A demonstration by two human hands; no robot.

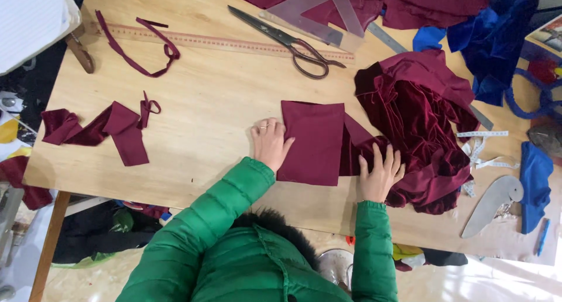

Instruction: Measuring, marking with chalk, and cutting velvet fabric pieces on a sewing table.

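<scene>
A folded rectangle of dark red velvet [312, 139] lies flat on the wooden table [216, 103]. My left hand [270, 144], a ring on one finger, presses on the table at the rectangle's left edge with fingers touching the cloth. My right hand [380, 173] lies spread on the red fabric where the rectangle meets a crumpled heap of the same velvet [418, 123]. Both arms wear green padded sleeves. Neither hand grips anything.
Black-handled scissors [290, 41], a long wooden ruler [222, 43] and a clear set square [319, 12] lie at the back. Red scraps [111, 126] and a red strip [137, 47] sit left. Blue cloth [497, 33], a tape measure [483, 153] and a grey curve template [492, 203] lie right.
</scene>
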